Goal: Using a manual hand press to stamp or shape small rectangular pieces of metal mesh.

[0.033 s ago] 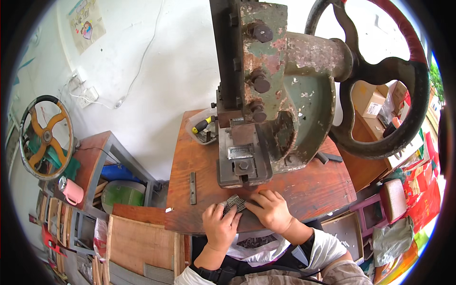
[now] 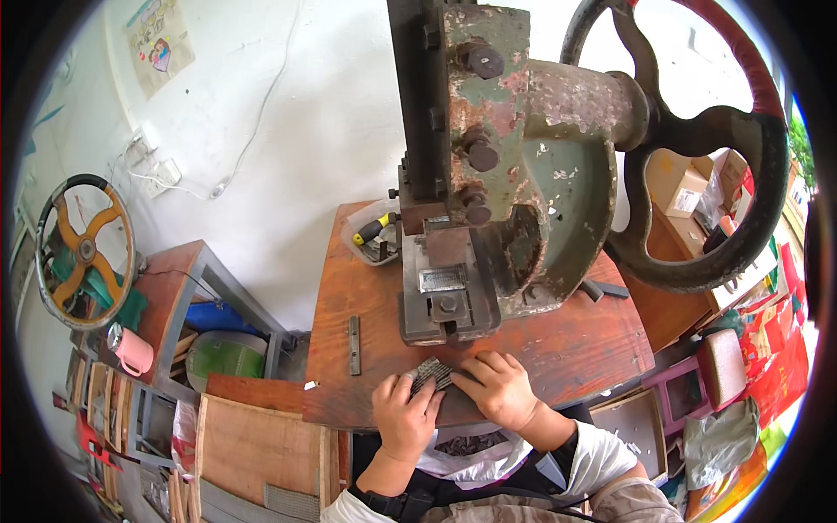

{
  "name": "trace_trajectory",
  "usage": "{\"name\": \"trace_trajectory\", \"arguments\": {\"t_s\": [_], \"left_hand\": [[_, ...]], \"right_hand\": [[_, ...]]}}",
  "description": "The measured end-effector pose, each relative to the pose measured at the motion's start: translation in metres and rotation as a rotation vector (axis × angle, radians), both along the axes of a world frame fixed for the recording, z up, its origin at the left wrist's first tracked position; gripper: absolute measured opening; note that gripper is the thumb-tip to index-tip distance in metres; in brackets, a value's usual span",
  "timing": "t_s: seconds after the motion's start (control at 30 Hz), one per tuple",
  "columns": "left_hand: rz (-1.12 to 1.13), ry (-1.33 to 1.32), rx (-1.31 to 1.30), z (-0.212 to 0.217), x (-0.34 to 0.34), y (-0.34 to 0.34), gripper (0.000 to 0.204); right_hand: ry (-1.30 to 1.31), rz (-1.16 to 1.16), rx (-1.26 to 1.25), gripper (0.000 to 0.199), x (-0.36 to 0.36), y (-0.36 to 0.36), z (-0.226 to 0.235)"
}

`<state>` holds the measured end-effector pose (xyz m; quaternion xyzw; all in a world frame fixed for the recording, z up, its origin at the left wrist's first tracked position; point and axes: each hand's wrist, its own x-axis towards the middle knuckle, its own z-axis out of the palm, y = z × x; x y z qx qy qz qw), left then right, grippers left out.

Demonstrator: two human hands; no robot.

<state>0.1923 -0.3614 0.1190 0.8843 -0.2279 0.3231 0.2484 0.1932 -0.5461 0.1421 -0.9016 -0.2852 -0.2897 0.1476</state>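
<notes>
At the front edge of the wooden bench top, a small dark-grey block with a ridged surface is between my hands. My left hand has its thumb and fingers closed on the block's left and near sides. From the other side, my right hand pinches its right edge with bent fingers. The fingers partly cover the block. Just beyond stands a heavy green hand press with chipped paint. On its flat base plate lies a shiny ridged metal piece, beneath the ram.
A slim metal bar lies left on the bench. Behind it, a clear plastic tub holds a yellow-and-black-handled tool. The press's large handwheel reaches out at right. Below my hands, a white bag contains dark pieces.
</notes>
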Motion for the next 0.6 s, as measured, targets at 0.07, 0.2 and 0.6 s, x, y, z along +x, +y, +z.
{"name": "trace_trajectory", "arguments": {"t_s": [0.07,0.2,0.6], "left_hand": [[0.001,0.009,-0.002,-0.0015,0.0002,-0.0001,0.029],[0.017,0.043,0.008,0.0013,-0.0013,0.0011,0.028],[0.03,0.035,-0.01,0.0051,-0.0011,0.0006,0.027]], "right_hand": [[-0.068,0.029,-0.032,0.031,-0.0021,-0.0012,-0.001],[-0.085,0.053,-0.046,0.031,-0.0005,-0.0011,0.0004],[-0.079,0.06,-0.09,0.035,-0.0062,-0.0008,0.005]]}}
